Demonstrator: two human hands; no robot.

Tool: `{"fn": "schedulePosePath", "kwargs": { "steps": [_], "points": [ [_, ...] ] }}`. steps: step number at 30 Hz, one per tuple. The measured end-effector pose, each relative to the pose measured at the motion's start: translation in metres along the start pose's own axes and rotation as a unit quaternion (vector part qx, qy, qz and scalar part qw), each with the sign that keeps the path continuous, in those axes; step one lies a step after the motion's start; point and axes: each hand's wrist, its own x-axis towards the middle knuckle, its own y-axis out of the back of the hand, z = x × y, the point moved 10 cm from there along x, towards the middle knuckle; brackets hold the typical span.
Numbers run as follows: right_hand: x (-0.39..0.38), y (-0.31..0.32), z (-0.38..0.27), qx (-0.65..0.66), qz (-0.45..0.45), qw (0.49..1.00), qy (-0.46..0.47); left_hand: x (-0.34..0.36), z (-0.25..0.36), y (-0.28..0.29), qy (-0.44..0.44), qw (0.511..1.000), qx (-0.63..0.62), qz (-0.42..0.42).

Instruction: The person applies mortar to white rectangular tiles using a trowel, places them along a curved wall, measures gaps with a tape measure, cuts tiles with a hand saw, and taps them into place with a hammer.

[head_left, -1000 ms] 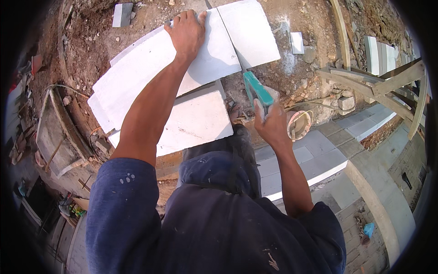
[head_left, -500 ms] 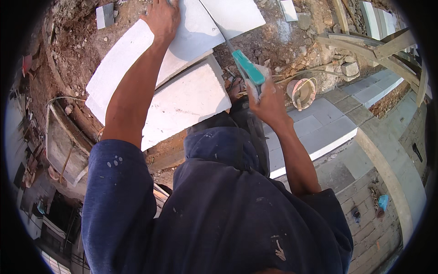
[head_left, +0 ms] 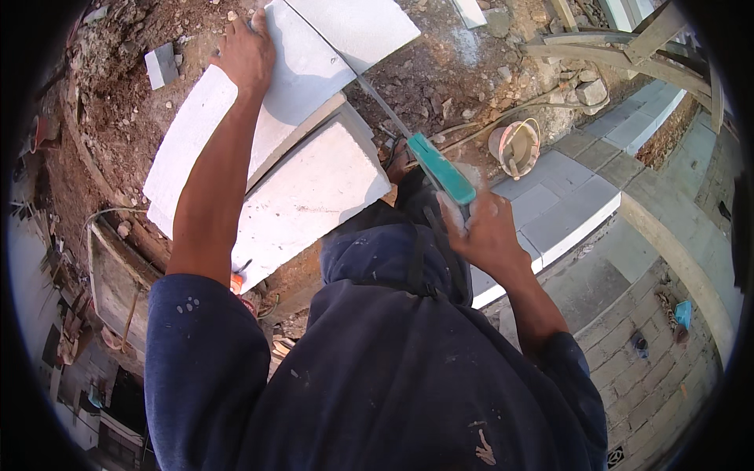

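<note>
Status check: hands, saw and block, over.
Left hand flat on white block. Right hand shut on teal-handled saw, blade in the cut. Nothing blocking.

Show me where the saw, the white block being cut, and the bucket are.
saw (head_left: 444, 173), head view, on its teal handle.
white block (head_left: 302, 74), head view, on its flat top face.
bucket (head_left: 514, 147), head view, on its rim.

Pretty clearly an outdoor building site, seen from high up. There's bare dirt (head_left: 118, 102) with rubble (head_left: 581, 86) all over, big white blocks (head_left: 306, 196) stacked on it, a mortar-caked bucket (head_left: 514, 145), and loose timber (head_left: 620, 55) at the top right. Down on the right side you can see a half-built brick wall (head_left: 628, 361) and grey slabs (head_left: 565, 196).
</note>
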Motion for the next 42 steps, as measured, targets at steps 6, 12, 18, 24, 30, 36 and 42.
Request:
{"fn": "schedulePosePath", "kwargs": {
  "steps": [6,12,18,24,30,36,42],
  "points": [
    [0.057,-0.021,0.003,0.044,-0.024,0.998,-0.025,-0.013,-0.002,0.009,0.019,0.999,-0.017,-0.047],
    [0.030,-0.050,0.082,0.057,0.022,0.990,-0.125,-0.034,0.005,0.005,0.033,0.990,0.019,-0.135],
    [-0.108,-0.025,0.158,0.057,-0.007,0.973,-0.222,-0.006,0.011,-0.004,0.033,0.995,-0.001,-0.098],
    [-0.072,-0.054,0.180,0.098,0.098,0.971,-0.196,-0.007,0.015,0.003,0.051,0.993,0.002,-0.105],
    [0.006,-0.098,0.200,0.119,0.090,0.961,-0.233,-0.005,0.015,0.007,0.064,0.992,0.004,-0.105],
    [0.137,-0.137,0.220,0.057,0.005,0.965,-0.256,-0.007,0.016,0.010,0.071,0.991,-0.020,-0.108],
    [0.225,-0.193,0.229,-0.131,-0.009,0.986,-0.106,-0.006,0.012,0.013,0.067,0.993,-0.036,-0.089]
  ]
}}
